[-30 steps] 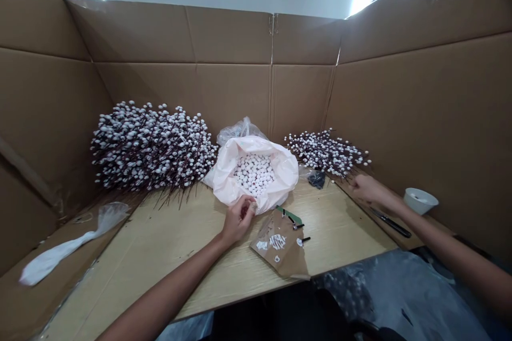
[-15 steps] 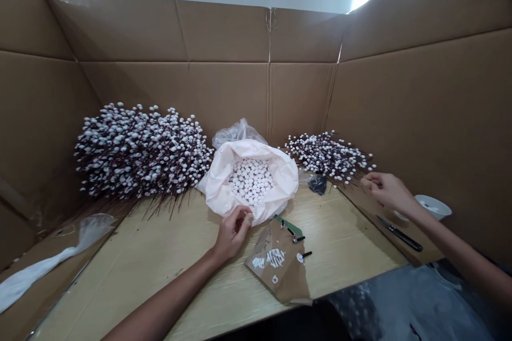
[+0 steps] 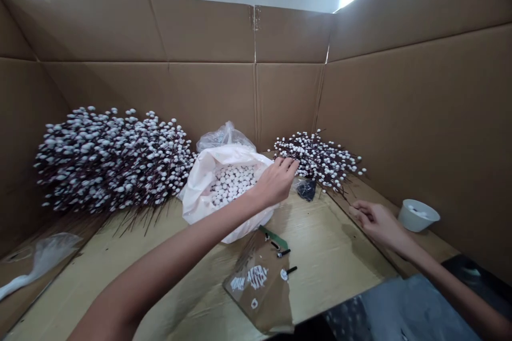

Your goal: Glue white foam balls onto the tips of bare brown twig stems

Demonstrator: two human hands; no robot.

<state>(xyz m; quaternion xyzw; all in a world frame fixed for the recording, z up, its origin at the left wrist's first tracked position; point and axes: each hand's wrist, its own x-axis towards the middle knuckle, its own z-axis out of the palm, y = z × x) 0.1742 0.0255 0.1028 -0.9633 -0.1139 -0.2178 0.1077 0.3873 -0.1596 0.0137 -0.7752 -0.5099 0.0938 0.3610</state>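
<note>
I'm watching the desk [image 3: 328, 256] from afar, and brown cardboard walls [image 3: 420, 106], creased and taped, are boxing it in on three sides; the left forearm [image 3: 180, 245] is stretching across the white plastic bag [image 3: 196, 192], its wrist covering part of the mouth; the bag's thin film is slumping in soft folds around a heap of smooth white balls [image 3: 232, 184]. I'm holding the left hand [image 3: 280, 176] just beyond the bag, its fingers bending downward near the smaller bunch [image 3: 316, 154]; whether they're gripping anything, I can't tell; the right hand [image 3: 378, 221] is pinching, thumb against forefinger, the end of a thin, wiry dark stem [image 3: 344, 194] at the bunch's near edge. Behind the bag, crinkled clear plastic [image 3: 224, 137] is leaning by the back wall; between bag and bunch, a dark lump [image 3: 306, 190] in clear film is sitting close; at far left, a bushy large bunch [image 3: 116, 160] is bristling with white round tips. Nearer, a flat cardboard piece [image 3: 272, 298] is carrying streaky white smears [image 3: 256, 277], short black pegs [image 3: 284, 253] and a green strip [image 3: 275, 237]; beyond the right wrist, a round white cup [image 3: 412, 221] is holding white bits.
</note>
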